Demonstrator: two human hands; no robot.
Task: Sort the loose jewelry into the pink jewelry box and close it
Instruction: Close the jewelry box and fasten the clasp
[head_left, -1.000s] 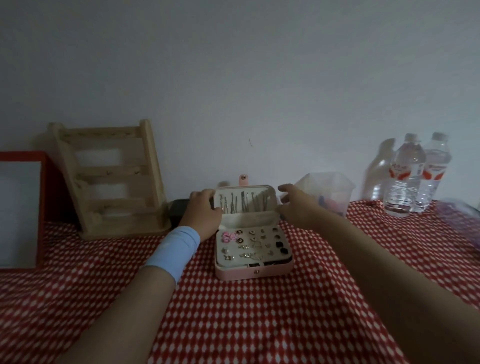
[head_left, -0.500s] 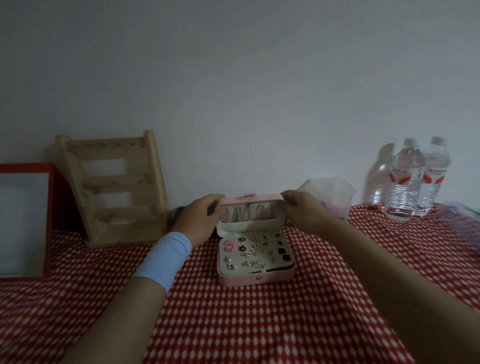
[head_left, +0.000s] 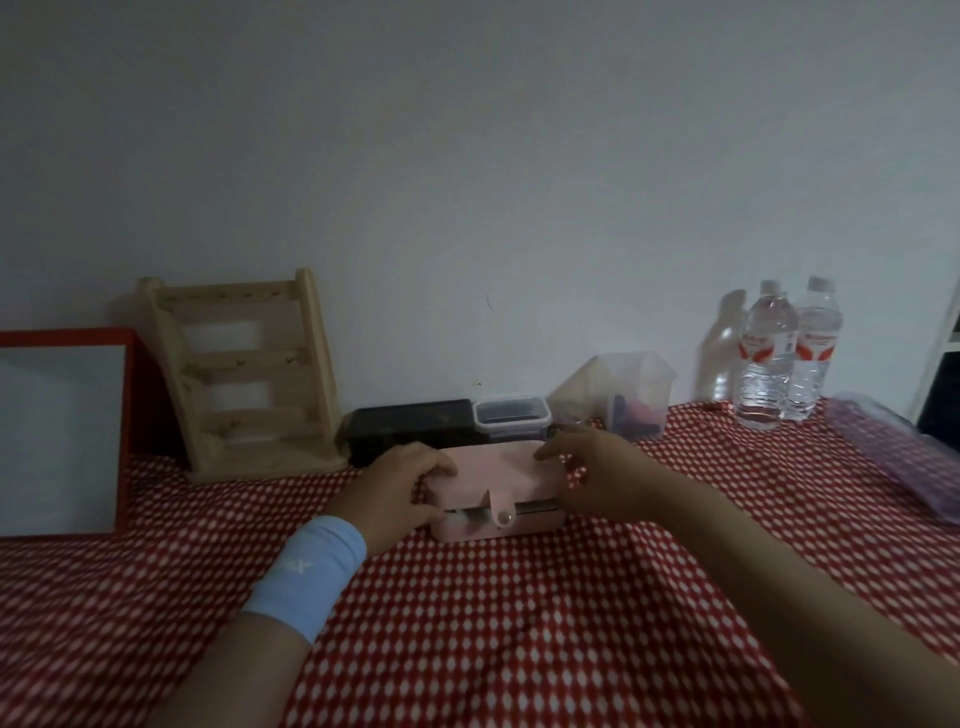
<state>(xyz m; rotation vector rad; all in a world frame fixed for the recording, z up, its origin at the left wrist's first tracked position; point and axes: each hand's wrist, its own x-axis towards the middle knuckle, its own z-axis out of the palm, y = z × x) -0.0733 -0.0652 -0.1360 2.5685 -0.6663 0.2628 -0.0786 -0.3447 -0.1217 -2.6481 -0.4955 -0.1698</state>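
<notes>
Head view: between both hands, left hand and right hand curled on its ends, the pink jewelry box sits nearly shut; lid gap remains; clasp tab looks unfastened.

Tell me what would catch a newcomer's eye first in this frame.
The pink jewelry box at the centre of the red-and-white checked tablecloth, its lid down but a thin gap at the front and its snap tab hanging. The left hand and right hand rest on its two ends. Two water bottles stand far right.
</notes>
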